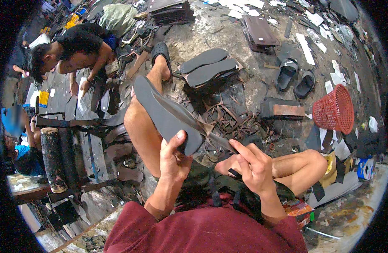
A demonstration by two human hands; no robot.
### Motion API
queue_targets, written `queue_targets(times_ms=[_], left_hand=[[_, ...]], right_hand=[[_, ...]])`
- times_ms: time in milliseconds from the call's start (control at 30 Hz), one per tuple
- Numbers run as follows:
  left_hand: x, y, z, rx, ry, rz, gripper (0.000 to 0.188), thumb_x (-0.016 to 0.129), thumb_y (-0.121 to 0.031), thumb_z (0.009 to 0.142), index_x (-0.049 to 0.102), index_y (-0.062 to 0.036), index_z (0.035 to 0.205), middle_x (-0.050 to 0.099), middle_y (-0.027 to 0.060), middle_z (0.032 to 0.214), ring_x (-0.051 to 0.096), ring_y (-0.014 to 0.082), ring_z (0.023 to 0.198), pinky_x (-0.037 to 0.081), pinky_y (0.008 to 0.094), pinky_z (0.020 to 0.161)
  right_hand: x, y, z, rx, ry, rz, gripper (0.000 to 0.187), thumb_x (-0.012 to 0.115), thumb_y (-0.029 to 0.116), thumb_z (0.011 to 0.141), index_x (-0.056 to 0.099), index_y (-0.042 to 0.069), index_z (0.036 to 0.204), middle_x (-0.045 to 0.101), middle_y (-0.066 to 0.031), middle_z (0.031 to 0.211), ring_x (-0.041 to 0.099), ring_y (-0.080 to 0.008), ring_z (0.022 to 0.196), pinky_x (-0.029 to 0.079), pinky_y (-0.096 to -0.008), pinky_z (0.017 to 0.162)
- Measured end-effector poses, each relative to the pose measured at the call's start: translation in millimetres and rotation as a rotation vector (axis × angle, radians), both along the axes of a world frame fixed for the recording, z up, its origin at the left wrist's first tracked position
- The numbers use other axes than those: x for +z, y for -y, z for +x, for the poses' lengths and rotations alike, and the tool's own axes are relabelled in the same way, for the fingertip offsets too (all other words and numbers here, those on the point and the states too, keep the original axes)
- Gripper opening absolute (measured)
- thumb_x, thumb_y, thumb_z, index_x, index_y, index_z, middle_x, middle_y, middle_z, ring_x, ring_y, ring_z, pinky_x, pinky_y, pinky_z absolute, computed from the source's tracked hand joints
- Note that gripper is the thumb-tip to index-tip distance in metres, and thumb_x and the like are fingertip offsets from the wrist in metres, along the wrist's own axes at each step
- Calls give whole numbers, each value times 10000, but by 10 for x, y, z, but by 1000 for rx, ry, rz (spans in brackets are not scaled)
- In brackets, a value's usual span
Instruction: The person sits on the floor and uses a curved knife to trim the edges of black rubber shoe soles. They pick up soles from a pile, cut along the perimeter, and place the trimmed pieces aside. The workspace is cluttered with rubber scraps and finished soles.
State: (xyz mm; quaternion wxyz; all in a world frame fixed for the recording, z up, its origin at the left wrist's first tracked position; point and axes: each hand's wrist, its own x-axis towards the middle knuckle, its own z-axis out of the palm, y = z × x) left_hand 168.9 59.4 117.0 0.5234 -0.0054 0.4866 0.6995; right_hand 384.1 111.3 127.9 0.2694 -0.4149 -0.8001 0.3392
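Observation:
My left hand (174,159) grips a grey shoe sole (158,109) at its heel end, thumb pressed on the flat face. The sole is tilted up over my bent knee, its toe pointing to the far left. A thin brown strip of material (193,121) runs along its right edge. In my right hand (256,168) is a knife (222,142), the fingers wrapped round its handle end. Its blade reaches left to the sole's edge near the heel and seems to touch the strip there.
Beyond my knees, more grey soles (208,74) lie on a stack. Dark scraps (230,118) are heaped between my legs. To the right are sandals (287,75), a whetstone-like block (286,110) and a red basket (334,109). A co-worker (82,50) bends down at the left.

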Motion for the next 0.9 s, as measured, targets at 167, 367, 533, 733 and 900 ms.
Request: queue_targets(times_ms=[167,367,533,733,900], left_hand=[[-165,97,5,-44,46,82,441,758,-68,795,572,-5,1190,653,80,1068,668,232,970,571,387,888],[-171,226,-37,-163,-157,116,443,743,30,771,590,26,1187,673,91,1104,674,185,927,560,343,853],[-12,-165,-251,-173,-1008,736,241,837,-70,667,776,-135,892,522,244,1425,309,385,1466,228,553,1181],[188,-71,-102,-144,-504,320,567,650,-30,945,421,-25,1464,482,179,1453,513,269,1334,489,381,1034],[333,274,142,-382,-1297,166,790,830,-172,775,453,-23,1453,518,234,1384,507,344,1327,412,398,1112]], right_hand=[[-99,-237,-452,51,-48,-39,379,604,162,934,658,229,1303,576,-102,777,622,-325,657,511,-425,601],[-195,-517,-808,81,-397,-101,314,550,213,997,643,118,1282,667,-82,865,654,-250,698,515,-365,626],[-135,-378,-680,-75,-785,-963,438,663,268,967,543,30,1315,640,-45,872,569,-82,666,475,-237,611],[201,-585,-714,-367,-903,-528,554,737,53,863,549,20,1382,654,-55,1136,628,-142,930,502,-283,840],[377,-578,-885,-429,-924,-376,492,713,177,929,553,57,1378,673,-68,1101,610,-114,779,502,-254,629]])
